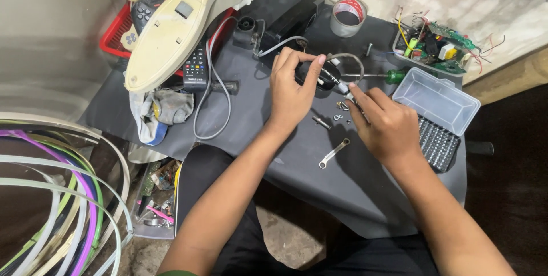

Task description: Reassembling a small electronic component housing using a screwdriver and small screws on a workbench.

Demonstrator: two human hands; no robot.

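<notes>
My left hand (291, 90) grips a small black part (319, 75) with a grey cable looping from it, holding it just above the dark grey table (257, 122). My right hand (385, 125) pinches a thin metal tool (346, 89) whose tip meets the black part's right side. Several loose screws (341, 106) lie on the table between the two hands. A small flat wrench (333, 153) rests in front of them, below my right hand.
A cream plastic housing (177, 27) leans over a red basket (117, 33) at the left. A tape roll (347, 16), a green-handled screwdriver (394, 75), a tray of electronics (436, 47) and an open bit case (436, 119) sit at right. Coloured hoops (57, 196) lie lower left.
</notes>
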